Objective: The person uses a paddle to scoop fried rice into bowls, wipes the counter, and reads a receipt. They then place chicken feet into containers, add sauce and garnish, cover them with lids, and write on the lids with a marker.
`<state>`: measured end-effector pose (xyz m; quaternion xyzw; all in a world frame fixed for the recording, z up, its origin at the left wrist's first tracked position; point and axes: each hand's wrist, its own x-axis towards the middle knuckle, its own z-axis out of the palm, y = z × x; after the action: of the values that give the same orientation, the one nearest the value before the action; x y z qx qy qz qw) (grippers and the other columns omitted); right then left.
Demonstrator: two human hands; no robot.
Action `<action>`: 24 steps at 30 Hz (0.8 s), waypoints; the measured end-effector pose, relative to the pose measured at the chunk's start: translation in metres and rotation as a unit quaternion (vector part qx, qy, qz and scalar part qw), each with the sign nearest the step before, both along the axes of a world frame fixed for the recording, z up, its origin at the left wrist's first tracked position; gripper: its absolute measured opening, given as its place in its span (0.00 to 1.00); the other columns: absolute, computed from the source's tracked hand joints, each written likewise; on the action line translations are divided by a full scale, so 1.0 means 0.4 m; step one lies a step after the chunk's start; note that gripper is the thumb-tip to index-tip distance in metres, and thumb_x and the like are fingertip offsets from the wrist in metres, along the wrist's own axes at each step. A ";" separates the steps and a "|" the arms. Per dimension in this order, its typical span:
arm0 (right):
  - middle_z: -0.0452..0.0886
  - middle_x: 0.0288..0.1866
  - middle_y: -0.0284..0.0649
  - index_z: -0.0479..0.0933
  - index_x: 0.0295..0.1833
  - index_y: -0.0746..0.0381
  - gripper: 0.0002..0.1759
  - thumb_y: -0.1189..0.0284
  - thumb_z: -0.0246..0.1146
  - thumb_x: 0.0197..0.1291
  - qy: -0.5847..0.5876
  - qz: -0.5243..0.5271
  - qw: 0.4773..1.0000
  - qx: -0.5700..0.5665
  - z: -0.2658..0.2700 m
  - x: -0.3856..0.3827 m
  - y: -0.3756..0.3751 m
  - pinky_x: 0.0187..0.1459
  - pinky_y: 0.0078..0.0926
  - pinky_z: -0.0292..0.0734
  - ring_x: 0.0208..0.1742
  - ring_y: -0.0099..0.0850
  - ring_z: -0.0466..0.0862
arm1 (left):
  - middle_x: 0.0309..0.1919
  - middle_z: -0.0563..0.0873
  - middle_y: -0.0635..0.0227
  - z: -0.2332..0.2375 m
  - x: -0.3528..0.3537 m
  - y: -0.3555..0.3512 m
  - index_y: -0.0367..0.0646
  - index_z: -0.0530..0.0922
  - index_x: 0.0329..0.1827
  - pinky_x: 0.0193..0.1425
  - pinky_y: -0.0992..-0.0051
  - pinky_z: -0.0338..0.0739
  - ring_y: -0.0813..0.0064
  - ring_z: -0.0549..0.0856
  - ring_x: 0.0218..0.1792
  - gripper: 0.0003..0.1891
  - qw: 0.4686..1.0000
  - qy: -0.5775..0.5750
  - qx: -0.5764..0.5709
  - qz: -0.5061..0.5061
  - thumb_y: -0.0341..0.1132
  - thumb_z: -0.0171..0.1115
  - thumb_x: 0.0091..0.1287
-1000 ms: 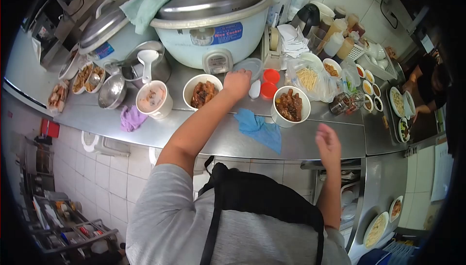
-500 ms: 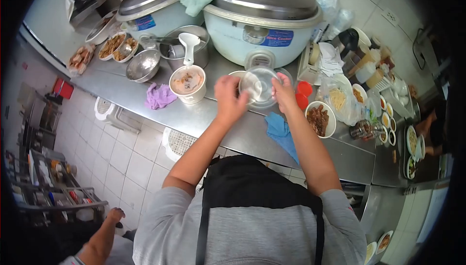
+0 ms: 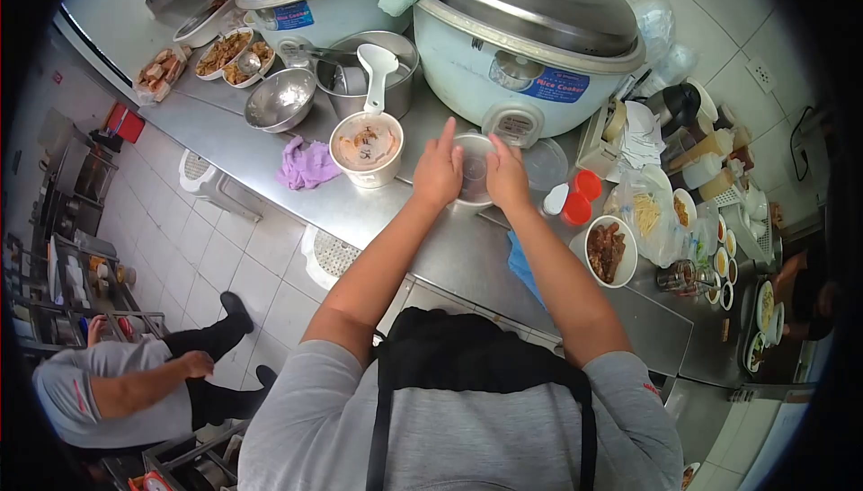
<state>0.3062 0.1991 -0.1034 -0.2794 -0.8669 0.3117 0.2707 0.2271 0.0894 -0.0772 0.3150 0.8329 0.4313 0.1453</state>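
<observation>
A round container with a clear lid [image 3: 474,168] stands on the steel counter in front of the large rice cooker. My left hand [image 3: 439,168] lies against its left side, fingers extended and pointing away from me. On the container's right side rests my right hand [image 3: 507,172], its fingers stretched forward near the rim. A covered white tub [image 3: 367,148] with a white scoop [image 3: 377,73] behind it sits to the left. Another clear lid [image 3: 545,164] lies just right of my right hand.
Two rice cookers [image 3: 530,37] stand behind. A purple cloth [image 3: 306,163] and metal bowl [image 3: 280,100] are left. Red-lidded jars [image 3: 582,194], a meat bowl [image 3: 610,251] and a blue cloth [image 3: 524,266] are right. A co-worker [image 3: 135,383] is at lower left.
The clear lid my hands held is now on the container, with both hands at its sides. The view has shifted, and the co-worker at lower left shows more fully.
</observation>
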 end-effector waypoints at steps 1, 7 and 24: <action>0.70 0.48 0.47 0.67 0.56 0.52 0.19 0.69 0.49 0.56 -0.016 -0.001 1.000 0.002 0.001 0.000 0.001 0.48 0.34 0.68 0.48 0.43 0.72 | 0.58 0.64 0.52 -0.005 0.001 0.006 0.45 0.58 0.62 0.59 0.61 0.58 0.54 0.63 0.58 0.24 0.992 0.119 -0.040 -0.008 0.43 0.43 0.63; 0.72 0.49 0.44 0.66 0.57 0.51 0.20 0.69 0.47 0.57 -0.058 -0.013 0.998 -0.006 0.004 -0.011 0.004 0.47 0.36 0.69 0.48 0.42 0.73 | 0.62 0.61 0.61 -0.047 -0.019 0.036 0.46 0.57 0.63 0.58 0.51 0.56 0.55 0.59 0.61 0.26 0.913 0.380 -0.134 -0.066 0.46 0.42 0.62; 0.75 0.39 0.38 0.74 0.37 0.58 0.10 0.70 0.51 0.50 -0.285 -0.042 0.921 0.264 -0.110 0.102 0.096 0.46 0.34 0.64 0.45 0.34 0.73 | 0.65 0.55 0.62 -0.024 -0.068 -0.023 0.42 0.54 0.64 0.66 0.55 0.41 0.59 0.48 0.66 0.28 0.910 0.324 -0.255 -0.050 0.49 0.34 0.64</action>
<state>0.3470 0.2374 -0.1476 -0.3109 -0.9457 -0.0328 0.0892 0.2000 0.0803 -0.0867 0.4308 0.8989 0.0705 -0.0364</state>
